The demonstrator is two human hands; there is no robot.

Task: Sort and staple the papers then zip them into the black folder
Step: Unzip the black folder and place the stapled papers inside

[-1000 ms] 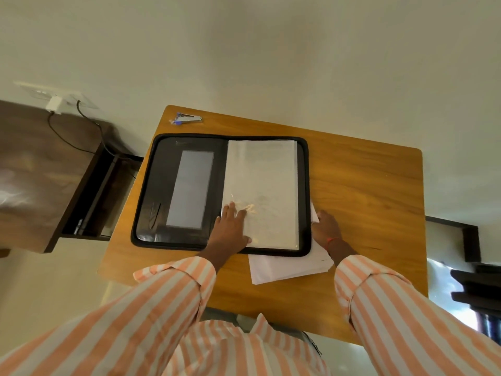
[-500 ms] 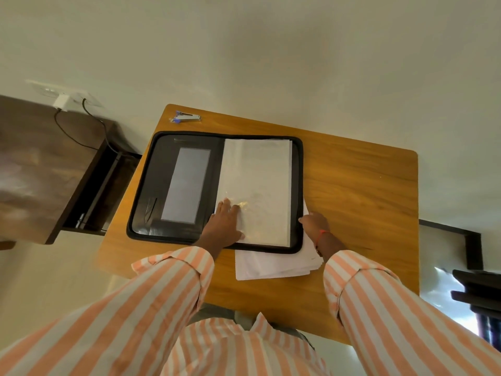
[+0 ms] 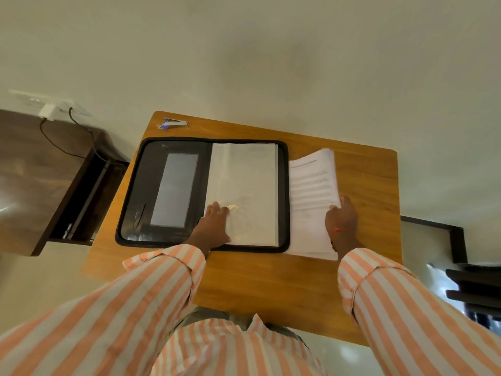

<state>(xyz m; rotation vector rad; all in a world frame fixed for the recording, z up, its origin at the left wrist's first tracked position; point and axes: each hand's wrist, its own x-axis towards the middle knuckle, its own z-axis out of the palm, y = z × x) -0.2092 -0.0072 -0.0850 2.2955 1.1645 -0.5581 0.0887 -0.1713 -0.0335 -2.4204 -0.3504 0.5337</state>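
Note:
The black zip folder [image 3: 135, 191] lies open on the wooden table [image 3: 363, 185], with clear plastic sleeves [image 3: 244, 185] filling its right half and a pale pocket on its left half. My left hand [image 3: 214, 226] rests flat on the lower left of the sleeves. A stack of printed papers [image 3: 309, 191] lies just right of the folder, its far end lifted and blurred. My right hand [image 3: 341, 221] grips the stack's right edge. A small blue and silver stapler [image 3: 173, 123] sits at the table's far left corner.
A dark wooden side unit [image 3: 40, 180] with an open shelf stands left of the table, a wall socket with a plugged cable above it. Dark furniture [image 3: 471, 289] is at the right edge. The table's right side and near edge show bare wood.
My right hand pulled the paper stack out from under the folder's near edge and swung it to the folder's right side. My left hand stayed pressed on the sleeves.

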